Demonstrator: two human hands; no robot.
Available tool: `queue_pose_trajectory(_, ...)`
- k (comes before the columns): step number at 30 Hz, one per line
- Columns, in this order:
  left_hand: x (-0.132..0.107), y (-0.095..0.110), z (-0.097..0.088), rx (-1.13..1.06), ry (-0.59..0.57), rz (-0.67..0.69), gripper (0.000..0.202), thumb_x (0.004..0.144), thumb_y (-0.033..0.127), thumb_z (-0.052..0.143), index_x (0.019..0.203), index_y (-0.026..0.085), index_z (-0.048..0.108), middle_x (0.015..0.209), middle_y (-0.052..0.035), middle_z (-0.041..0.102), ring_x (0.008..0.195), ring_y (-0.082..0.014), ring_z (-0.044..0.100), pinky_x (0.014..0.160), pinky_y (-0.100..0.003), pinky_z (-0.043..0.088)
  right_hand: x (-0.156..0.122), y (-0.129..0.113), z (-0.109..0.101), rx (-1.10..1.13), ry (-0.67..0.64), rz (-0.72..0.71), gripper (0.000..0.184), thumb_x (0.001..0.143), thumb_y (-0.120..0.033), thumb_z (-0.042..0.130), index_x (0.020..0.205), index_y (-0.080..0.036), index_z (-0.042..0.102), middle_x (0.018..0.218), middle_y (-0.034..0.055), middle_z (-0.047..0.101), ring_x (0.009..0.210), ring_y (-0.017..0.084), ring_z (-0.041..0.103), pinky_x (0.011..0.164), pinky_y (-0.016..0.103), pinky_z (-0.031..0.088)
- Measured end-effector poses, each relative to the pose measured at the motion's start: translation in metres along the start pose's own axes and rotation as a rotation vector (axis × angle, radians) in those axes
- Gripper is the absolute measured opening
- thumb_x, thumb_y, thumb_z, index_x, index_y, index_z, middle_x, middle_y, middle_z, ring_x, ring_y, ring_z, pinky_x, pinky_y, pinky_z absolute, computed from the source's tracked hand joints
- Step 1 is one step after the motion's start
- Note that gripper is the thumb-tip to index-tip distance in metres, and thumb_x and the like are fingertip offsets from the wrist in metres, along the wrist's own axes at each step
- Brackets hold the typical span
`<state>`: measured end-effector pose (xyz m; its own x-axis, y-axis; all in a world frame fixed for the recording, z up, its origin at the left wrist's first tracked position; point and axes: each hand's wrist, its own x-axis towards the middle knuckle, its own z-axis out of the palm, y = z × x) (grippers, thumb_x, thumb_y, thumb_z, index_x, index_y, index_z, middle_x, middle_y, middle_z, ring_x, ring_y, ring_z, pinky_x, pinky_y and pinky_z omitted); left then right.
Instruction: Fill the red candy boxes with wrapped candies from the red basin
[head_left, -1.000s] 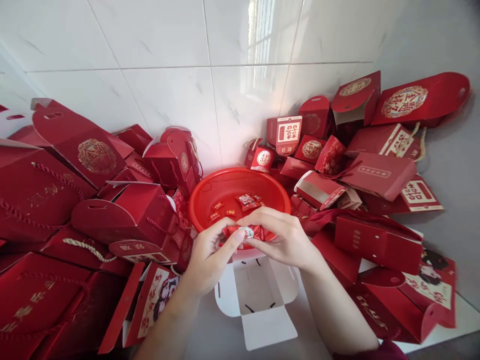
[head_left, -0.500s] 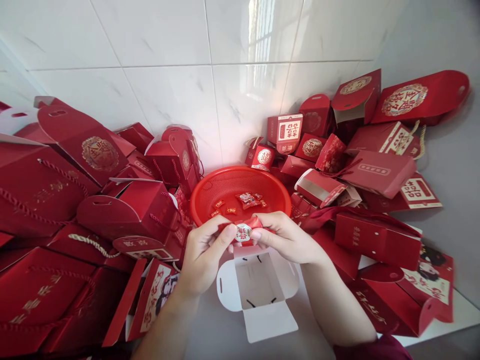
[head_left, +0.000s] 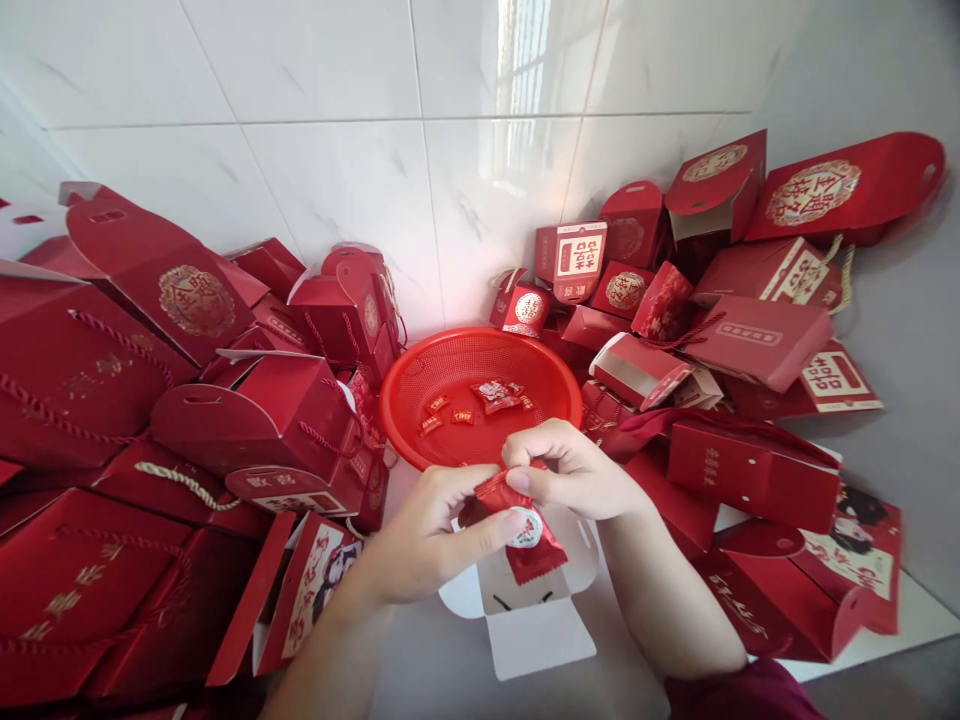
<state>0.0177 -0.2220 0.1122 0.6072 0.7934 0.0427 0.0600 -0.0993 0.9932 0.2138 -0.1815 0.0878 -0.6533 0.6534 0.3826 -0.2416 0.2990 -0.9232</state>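
A red wrapped candy packet [head_left: 541, 560] with a round white label is held between both hands, tilted, above an open white-lined box. My left hand [head_left: 442, 530] is closed on its side, the thumb pressed on the label. With thumb and fingertips, my right hand [head_left: 559, 465] pinches the packet's upper crimped end. Below, the white box [head_left: 540, 637] lies with its flaps spread, partly hidden by the hands and packet. Just beyond stands a red plastic basket [head_left: 397, 395] with several small wrapped candies [head_left: 496, 396] in it.
Red gift boxes with rope handles are piled on the left [head_left: 247, 410]. More red boxes [head_left: 757, 335] are heaped on the right, some lying on their sides. A white tiled wall [head_left: 330, 190] rises behind the basket. The grey tabletop [head_left: 427, 680] shows in front.
The packet has turned from lying level to a steep tilt and come slightly lower. My right hand has shifted its pinch to the upper end; my left hand has moved down and inward.
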Motion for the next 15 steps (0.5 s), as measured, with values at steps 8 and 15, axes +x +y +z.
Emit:
queue_pose_trajectory(8,0.0,-0.012,0.008,-0.029,0.469,0.191,0.021,0.094,0.039,0.058,0.088,0.02,0.062,0.072,0.001,0.054,0.061,-0.0102,0.043,0.056,-0.022,0.036,0.002,-0.008,0.008,-0.142,0.066,-0.028,0.032,0.092,-0.047,0.063,0.086,-0.016,0.054,0.074,-0.0013,0.053,0.065,0.01,0.046,0.06,0.022,0.038)
queue_pose_trajectory(15,-0.001,-0.014,0.006,-0.041,0.359,0.156,0.035,0.095,0.045,0.054,0.073,0.018,0.053,0.061,0.0016,0.046,0.058,-0.0115,0.04,0.057,-0.026,0.034,0.002,-0.012,0.018,-0.041,0.069,-0.015,0.028,0.098,-0.033,0.057,0.075,-0.016,0.059,0.067,-0.0016,0.055,0.06,0.009,0.049,0.057,0.021,0.041)
